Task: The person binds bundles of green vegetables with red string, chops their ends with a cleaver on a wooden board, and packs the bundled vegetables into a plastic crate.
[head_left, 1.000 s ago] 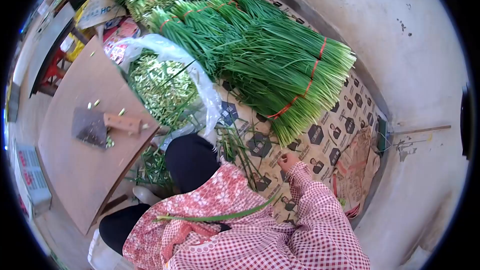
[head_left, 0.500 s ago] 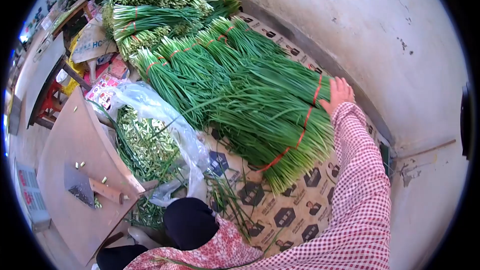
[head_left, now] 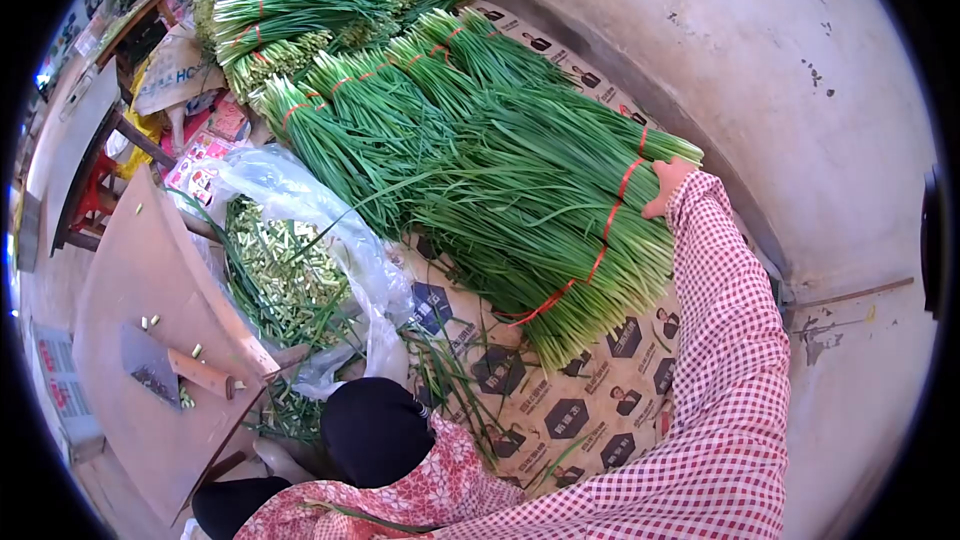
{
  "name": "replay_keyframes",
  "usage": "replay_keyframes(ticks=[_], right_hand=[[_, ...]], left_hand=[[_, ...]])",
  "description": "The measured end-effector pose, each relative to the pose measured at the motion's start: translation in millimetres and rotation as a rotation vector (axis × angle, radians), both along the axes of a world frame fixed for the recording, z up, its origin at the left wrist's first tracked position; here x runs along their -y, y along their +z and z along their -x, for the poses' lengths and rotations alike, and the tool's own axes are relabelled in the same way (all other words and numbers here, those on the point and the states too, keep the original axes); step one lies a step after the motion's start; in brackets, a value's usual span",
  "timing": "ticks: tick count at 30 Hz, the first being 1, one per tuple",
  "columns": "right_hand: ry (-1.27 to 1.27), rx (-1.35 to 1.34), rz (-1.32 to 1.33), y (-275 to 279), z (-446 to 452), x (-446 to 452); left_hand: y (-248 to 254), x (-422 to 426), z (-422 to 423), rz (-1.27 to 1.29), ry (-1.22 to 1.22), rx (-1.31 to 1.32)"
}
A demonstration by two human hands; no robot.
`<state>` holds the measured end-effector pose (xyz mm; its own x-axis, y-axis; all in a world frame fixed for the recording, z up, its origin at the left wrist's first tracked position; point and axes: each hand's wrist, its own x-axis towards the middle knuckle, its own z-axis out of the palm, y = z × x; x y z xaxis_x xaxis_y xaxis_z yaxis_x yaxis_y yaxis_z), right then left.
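My right hand [head_left: 668, 186] reaches out at the right, against the pale cut ends of a wide row of garlic chives [head_left: 540, 200] lying on the floor covering. Its thumb and forefinger sit apart on the stems; the other fingers curl over them, partly hidden. Red bands [head_left: 610, 225] run across this row near the cut ends. Just beyond the hand, the pale tips of one more banded bundle [head_left: 672, 147] stick out along the wall. My left hand is out of view.
Further tied bundles [head_left: 300, 15] are piled at the back. A clear plastic bag [head_left: 385, 305] with chopped stem pieces [head_left: 285, 260] stands left of the chives. On a wooden board [head_left: 150, 270] lies a cleaver [head_left: 150, 360]. The wall [head_left: 800, 140] borders the right side.
My right hand has gone from lying spread on the far bundle's end to curling over the stems slightly nearer me. That bundle's pale end now shows beyond the hand. The view has shifted slightly.
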<state>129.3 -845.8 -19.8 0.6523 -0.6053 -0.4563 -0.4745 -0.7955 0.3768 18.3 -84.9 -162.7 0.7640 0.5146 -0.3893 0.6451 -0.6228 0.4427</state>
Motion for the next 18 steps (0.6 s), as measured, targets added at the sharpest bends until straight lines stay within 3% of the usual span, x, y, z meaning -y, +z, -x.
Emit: replay_keyframes(ticks=[5, 6, 12, 15, 18], right_hand=[[0.053, -0.026, 0.010, 10.5, 10.6, -28.6], [0.085, 0.095, -0.008, 7.5, 17.3, -29.8], [0.114, 0.243, -0.133, 7.6, 40.6, -30.0], [0.191, 0.330, -0.163, -19.2, 45.3, -7.6], [-0.019, 0.235, -0.315, -23.9, 39.7, -18.4]], left_hand=[[5.2, -6.5, 8.6, 0.012, -0.014, 0.026], [7.0, -8.6, 9.2, 0.012, -0.016, 0.027], [8.2, -13.3, 13.4, 0.016, -0.021, 0.034], [8.1, -16.0, 17.8, 0.018, -0.015, 0.031], [11.7, -19.0, 20.9, 0.016, -0.018, 0.036]])
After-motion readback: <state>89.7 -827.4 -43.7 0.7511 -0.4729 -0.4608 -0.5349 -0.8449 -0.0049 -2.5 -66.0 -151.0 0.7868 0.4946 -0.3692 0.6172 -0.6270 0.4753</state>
